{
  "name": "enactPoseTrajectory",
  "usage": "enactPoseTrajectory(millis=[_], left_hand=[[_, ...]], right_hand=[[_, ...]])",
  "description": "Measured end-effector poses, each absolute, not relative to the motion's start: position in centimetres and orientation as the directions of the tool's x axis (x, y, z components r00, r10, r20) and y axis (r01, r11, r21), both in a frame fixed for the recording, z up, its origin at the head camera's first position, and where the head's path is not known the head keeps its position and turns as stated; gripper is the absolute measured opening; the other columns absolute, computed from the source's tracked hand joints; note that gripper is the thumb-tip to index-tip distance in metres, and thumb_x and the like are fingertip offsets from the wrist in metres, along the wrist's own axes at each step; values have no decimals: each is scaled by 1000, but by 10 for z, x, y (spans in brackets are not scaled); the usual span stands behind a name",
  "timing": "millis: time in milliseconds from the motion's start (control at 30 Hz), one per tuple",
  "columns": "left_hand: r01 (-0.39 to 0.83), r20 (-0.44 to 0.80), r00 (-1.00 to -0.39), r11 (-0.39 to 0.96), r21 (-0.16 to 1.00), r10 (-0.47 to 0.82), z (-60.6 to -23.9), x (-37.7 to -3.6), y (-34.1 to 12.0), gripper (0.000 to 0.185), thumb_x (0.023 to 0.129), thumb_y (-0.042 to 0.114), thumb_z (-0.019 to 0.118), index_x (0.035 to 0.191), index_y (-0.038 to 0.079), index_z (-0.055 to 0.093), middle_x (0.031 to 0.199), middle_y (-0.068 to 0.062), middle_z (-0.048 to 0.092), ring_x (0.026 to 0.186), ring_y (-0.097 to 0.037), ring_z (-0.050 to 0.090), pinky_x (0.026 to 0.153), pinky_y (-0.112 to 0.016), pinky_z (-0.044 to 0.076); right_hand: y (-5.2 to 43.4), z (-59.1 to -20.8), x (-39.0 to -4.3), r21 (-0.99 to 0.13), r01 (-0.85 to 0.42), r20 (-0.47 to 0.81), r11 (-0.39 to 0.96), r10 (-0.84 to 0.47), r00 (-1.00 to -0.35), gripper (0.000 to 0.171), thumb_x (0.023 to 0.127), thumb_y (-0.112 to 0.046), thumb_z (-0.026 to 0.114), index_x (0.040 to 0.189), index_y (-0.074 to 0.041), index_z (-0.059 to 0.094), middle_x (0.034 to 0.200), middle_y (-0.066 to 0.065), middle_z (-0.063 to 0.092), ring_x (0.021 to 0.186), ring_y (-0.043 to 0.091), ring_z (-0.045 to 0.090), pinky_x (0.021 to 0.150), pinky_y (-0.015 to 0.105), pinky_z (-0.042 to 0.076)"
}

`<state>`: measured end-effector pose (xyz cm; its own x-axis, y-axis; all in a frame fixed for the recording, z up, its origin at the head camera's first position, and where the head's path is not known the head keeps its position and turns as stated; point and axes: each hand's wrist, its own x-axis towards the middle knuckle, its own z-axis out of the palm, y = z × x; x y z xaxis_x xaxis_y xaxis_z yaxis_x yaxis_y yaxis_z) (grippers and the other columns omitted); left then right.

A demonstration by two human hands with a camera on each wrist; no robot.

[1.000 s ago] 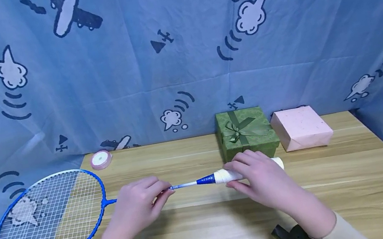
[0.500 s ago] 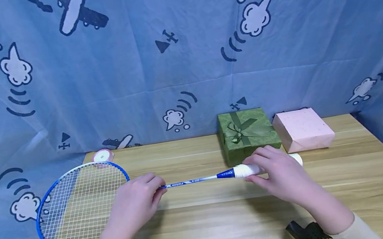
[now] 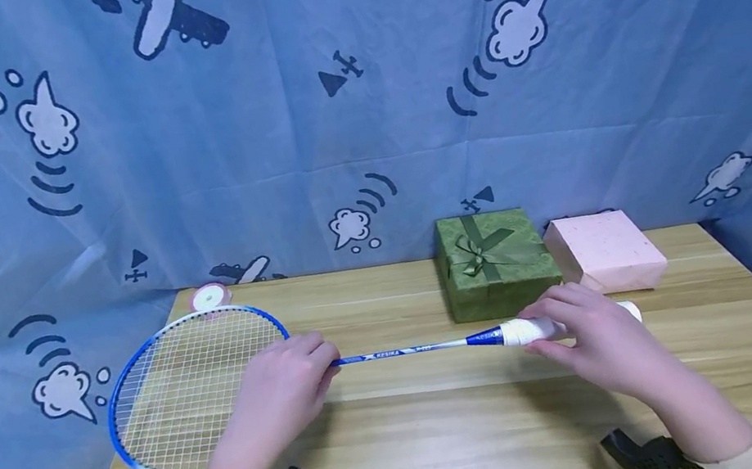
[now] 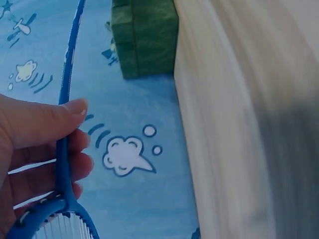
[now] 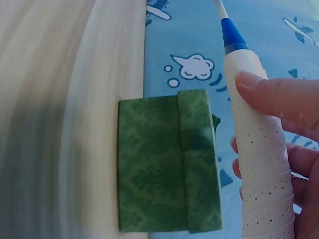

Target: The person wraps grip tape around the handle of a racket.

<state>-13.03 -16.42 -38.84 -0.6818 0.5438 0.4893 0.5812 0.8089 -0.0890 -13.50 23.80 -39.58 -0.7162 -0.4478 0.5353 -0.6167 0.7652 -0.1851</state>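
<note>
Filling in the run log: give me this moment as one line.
left hand: holds racket shaft near head | right hand: holds white handle | racket: level above table | behind: green gift box, pink box

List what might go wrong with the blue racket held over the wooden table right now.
The white-wrapped handle of the blue-framed badminton racket sits close in front of the green gift box with a ribbon bow; a swing of the right hand could knock it. The left hand only pinches the thin shaft near the head, so the racket might twist or slip. The strung head lies near the small pink ribbon spool and may nudge it off the wooden table.
</note>
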Motion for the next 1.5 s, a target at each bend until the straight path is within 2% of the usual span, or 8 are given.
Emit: enactPoseTrajectory(millis=[200, 433, 700, 867, 1067, 1267, 1500], left_hand=[[592, 433, -695, 799, -109, 574, -400, -131, -156, 19, 81, 22, 88, 80, 21, 69, 75, 11, 61, 68, -13, 63, 61, -32, 48], [605, 329, -732, 791, -89, 597, -414, -132, -146, 20, 84, 28, 86, 79, 23, 67, 72, 12, 58, 63, -12, 60, 60, -31, 48], [622, 230, -753, 781, -57, 617, -425, -133, -140, 17, 87, 26, 84, 82, 22, 68, 74, 11, 59, 66, -13, 62, 61, -32, 51], [632, 204, -751, 773, -55, 628, -430, -133, -138, 15, 89, 24, 81, 82, 22, 68, 74, 10, 59, 67, -14, 62, 61, -33, 51], [642, 178, -748, 765, -56, 640, -438, -135, -136, 16, 89, 16, 78, 79, 21, 67, 72, 9, 57, 64, -15, 61, 58, -34, 48], [639, 136, -758, 768, -49, 638, -442, -135, -131, 17, 90, 15, 77, 79, 21, 66, 72, 9, 56, 63, -15, 60, 58, -33, 48], [629, 146, -765, 776, -42, 628, -444, -134, -129, 17, 90, 12, 75, 77, 20, 65, 73, 7, 57, 64, -16, 62, 61, -35, 50]], right_hand=[[247, -407, -133, -197, -592, 509, 782, -435, -743, 40, 67, -23, 96, 102, -21, 76, 94, -13, 67, 81, 9, 60, 65, 34, 52], [259, -423, -128, -268, -553, 422, 789, -420, -804, 36, 71, -22, 94, 100, -25, 73, 95, -15, 66, 83, 6, 60, 67, 32, 52], [266, -445, -128, -341, -509, 346, 790, -398, -850, 35, 73, -23, 93, 101, -29, 73, 94, -20, 65, 86, 4, 58, 70, 30, 50], [268, -452, -129, -346, -493, 330, 799, -388, -860, 36, 72, -23, 94, 100, -30, 72, 93, -22, 63, 85, 2, 55, 70, 29, 48], [268, -459, -129, -337, -499, 333, 798, -395, -856, 36, 72, -22, 94, 100, -29, 73, 95, -21, 64, 89, 4, 58, 73, 31, 50], [271, -464, -130, -343, -491, 318, 801, -393, -863, 36, 71, -21, 95, 98, -29, 72, 96, -20, 65, 90, 6, 59, 75, 33, 52], [271, -468, -131, -373, -490, 304, 788, -395, -867, 37, 71, -19, 95, 97, -30, 71, 95, -20, 64, 88, 3, 57, 75, 31, 51]])
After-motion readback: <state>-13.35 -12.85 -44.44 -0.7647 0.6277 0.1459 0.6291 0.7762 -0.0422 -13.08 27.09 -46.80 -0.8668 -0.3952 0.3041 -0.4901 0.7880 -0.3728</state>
